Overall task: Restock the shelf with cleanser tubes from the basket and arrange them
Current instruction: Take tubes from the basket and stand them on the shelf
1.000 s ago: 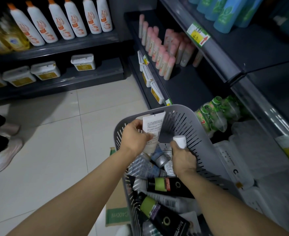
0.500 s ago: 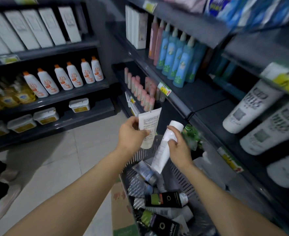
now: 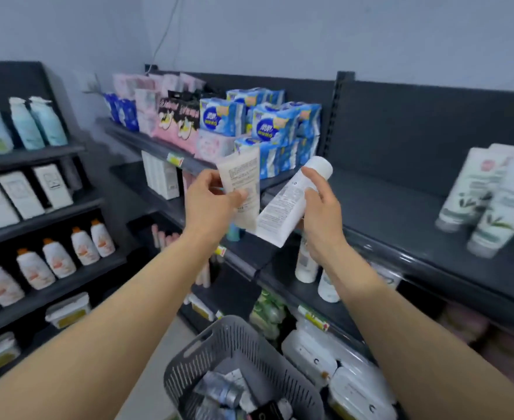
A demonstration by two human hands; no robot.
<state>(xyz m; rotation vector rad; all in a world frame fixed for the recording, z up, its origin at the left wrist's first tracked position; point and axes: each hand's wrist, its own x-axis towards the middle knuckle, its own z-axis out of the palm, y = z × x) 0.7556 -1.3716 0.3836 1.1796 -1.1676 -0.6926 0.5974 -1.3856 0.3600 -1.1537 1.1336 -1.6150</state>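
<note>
Two hands, left hand (image 3: 207, 201) and right hand (image 3: 322, 213), two held tubes, upright white tube (image 3: 243, 177) and slanted white tube (image 3: 283, 207), one grey basket (image 3: 234, 338) near, at least three leaf-print tubes (image 3: 464, 189) far right, five orange-capped bottles (image 3: 58, 259) left, three pale blue bottles (image 3: 25, 124) far left.

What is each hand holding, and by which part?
Left hand pinches the crimp-up tube at mid-body; right hand grips the cap-up tube just below its cap.
</note>
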